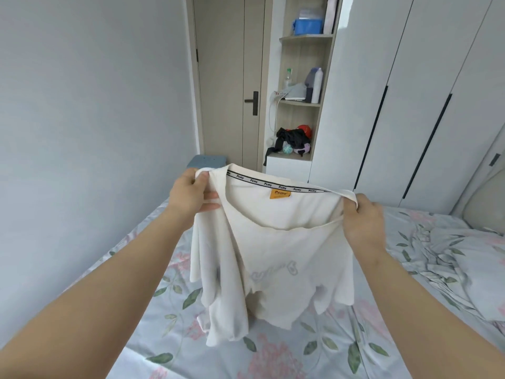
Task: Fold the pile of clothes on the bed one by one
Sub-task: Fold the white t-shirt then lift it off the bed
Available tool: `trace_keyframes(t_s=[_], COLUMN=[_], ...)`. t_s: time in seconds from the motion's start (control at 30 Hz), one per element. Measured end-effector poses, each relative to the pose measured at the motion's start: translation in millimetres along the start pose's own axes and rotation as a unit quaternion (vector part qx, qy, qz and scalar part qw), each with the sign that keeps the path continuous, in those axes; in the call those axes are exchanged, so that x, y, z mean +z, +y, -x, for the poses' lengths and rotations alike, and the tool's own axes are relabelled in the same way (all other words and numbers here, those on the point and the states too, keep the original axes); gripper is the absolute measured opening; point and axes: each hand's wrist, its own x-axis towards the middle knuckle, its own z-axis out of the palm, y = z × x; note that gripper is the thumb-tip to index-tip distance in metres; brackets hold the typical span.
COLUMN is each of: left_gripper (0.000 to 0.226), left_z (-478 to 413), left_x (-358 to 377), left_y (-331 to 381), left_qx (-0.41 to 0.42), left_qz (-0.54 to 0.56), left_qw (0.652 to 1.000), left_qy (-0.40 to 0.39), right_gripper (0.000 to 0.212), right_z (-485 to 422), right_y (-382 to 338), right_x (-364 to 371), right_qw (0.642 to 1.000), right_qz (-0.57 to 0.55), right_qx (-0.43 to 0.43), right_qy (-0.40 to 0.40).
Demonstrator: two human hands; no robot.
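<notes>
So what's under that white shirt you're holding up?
The bed's flowery sheet lies below the white shirt, which the left hand and right hand hold up near its collar. The patch of sheet right behind the hanging cloth is covered, so anything there cannot be seen.

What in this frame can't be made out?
Head view:
Print on the white shirt: faint, reversed, unreadable.
right hand: fingertips tucked behind the shirt's shoulder.
bed: part under the shirt hidden by it.
rumpled floral bedding: cut off by the right edge.
shelf bottles: labels too small.
</notes>
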Motion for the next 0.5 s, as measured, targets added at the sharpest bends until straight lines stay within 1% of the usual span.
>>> trace_keyframes(t_s=[0.1,0.2,0.27,0.3,0.37,0.5], left_gripper=[0.017,0.017,0.019,0.020,0.022,0.021], left_z=[10.3,20.9,28.2,32.5,41.4,66.1], left_x=[-1.8,-7.9,-12.5,-14.1,-18.4,-43.3], left_y=[11.1,30.1,43.9,49.8,61.3,78.1], left_qx=[0.024,0.087,0.128,0.136,0.128,0.127], left_qz=[-0.034,-0.042,-0.059,-0.053,-0.017,0.058], left_qw=[0.999,0.995,0.989,0.988,0.991,0.989], left_qy=[0.002,0.027,0.042,0.046,0.044,0.050], right_gripper=[0.025,0.030,0.033,0.034,0.037,0.036], right_z=[2.8,11.6,20.8,25.3,36.2,74.8], right_y=[-9.1,-20.7,-34.3,-41.8,-56.5,-76.8], right_x=[-15.5,-37.2,-52.2,-58.8,-69.5,-88.1], right_qw=[0.993,0.971,0.957,0.955,0.959,0.972], right_qz=[-0.083,-0.175,-0.220,-0.233,-0.240,-0.208], right_qx=[0.077,0.155,0.175,0.174,0.148,0.020], right_qy=[-0.021,-0.054,-0.065,-0.060,-0.026,0.105])
